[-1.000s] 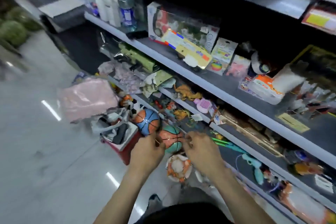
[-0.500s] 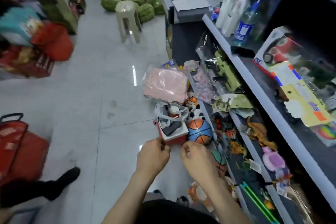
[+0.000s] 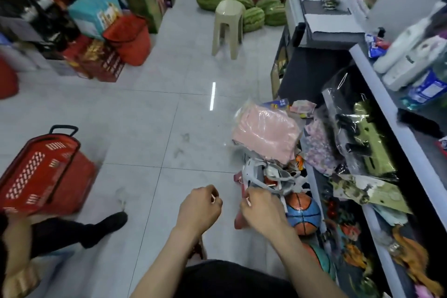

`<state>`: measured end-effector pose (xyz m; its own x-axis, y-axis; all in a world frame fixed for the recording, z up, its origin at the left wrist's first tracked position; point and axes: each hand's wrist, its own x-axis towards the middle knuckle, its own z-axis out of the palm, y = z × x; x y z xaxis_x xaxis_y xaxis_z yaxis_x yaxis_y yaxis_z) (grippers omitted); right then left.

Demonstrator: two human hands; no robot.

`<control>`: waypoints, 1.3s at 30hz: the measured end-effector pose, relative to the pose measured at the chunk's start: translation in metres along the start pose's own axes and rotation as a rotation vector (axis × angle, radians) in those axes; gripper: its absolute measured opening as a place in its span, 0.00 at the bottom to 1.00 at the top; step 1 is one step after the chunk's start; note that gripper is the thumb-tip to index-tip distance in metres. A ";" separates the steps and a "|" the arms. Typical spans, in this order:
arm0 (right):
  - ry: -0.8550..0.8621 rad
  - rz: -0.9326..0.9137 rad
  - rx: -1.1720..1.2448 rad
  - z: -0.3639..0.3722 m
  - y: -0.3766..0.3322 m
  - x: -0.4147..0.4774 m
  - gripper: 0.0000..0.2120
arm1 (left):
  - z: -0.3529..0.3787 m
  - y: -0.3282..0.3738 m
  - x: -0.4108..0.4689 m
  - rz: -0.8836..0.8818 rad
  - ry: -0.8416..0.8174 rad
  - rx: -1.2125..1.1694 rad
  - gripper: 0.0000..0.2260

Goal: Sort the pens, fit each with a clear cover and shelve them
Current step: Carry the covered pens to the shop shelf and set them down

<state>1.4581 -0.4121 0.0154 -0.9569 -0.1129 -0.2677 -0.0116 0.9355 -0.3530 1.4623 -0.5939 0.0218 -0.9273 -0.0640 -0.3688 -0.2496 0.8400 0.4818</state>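
My view has swung off the shelf (image 3: 377,80) and out over the aisle floor (image 3: 150,133), and the hands have come away from the toys with it. They now hang over bare tile, just left of the basketball (image 3: 303,213). They have also drawn a little apart. The left hand (image 3: 200,210) is curled, with thumb and forefinger pinching the left sliver (image 3: 213,198), something thin and pale. The right hand (image 3: 262,213) is curled the same way on the right sliver (image 3: 247,200). I judge these to be a pen and its clear cover, though they are too small to tell which is which. The two are apart, so the fitting looks not yet done, and shelving will mean turning back to the right.
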 end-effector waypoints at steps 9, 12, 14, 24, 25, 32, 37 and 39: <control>-0.023 -0.033 -0.030 -0.008 -0.119 0.162 0.14 | -0.108 -0.069 0.139 -0.059 0.017 0.043 0.12; -0.038 -0.010 -0.021 -0.014 -0.136 0.204 0.13 | -0.124 -0.071 0.179 -0.052 -0.002 0.044 0.12; -0.059 -0.004 -0.018 -0.016 -0.142 0.234 0.13 | -0.131 -0.069 0.207 -0.046 -0.033 0.042 0.13; -0.127 0.002 0.011 -0.067 -0.129 0.447 0.15 | -0.188 -0.020 0.420 -0.032 -0.077 0.122 0.13; -0.112 0.003 0.002 -0.080 -0.125 0.473 0.15 | -0.197 -0.010 0.445 -0.033 -0.071 0.139 0.13; -0.074 0.038 -0.007 -0.142 -0.106 0.615 0.14 | -0.239 0.062 0.594 0.027 -0.104 0.187 0.14; -0.100 0.106 -0.011 -0.163 -0.092 0.696 0.13 | -0.254 0.092 0.680 0.035 -0.137 0.189 0.13; -0.111 0.145 -0.002 -0.170 -0.088 0.732 0.13 | -0.259 0.101 0.718 0.053 -0.141 0.200 0.13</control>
<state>0.7094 -0.5201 0.0025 -0.9105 -0.0127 -0.4133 0.1236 0.9455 -0.3013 0.6991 -0.6944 0.0111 -0.8861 0.0465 -0.4611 -0.1289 0.9310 0.3415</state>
